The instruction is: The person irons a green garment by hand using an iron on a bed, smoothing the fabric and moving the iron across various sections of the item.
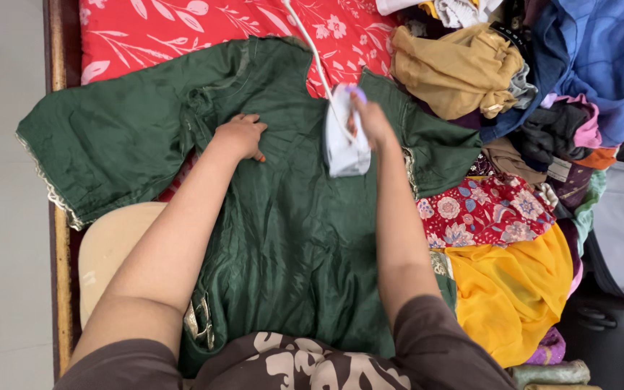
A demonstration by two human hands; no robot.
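Note:
A dark green garment (290, 238) with wide sleeves lies spread flat on a red floral sheet (153, 29). My left hand (241, 136) presses down on the garment's chest, fingers curled against the cloth. My right hand (371, 121) grips the handle of a white clothes iron (344, 144), which rests on the garment near the neckline. The iron's white cord (310, 50) runs up and away over the red sheet.
A heap of mixed clothes (529, 79) is piled at the right: mustard, blue, grey, a red floral piece and a yellow cloth (514, 289). A wooden bed edge (58, 58) runs down the left, with grey floor beyond. A beige stool (110, 245) stands at lower left.

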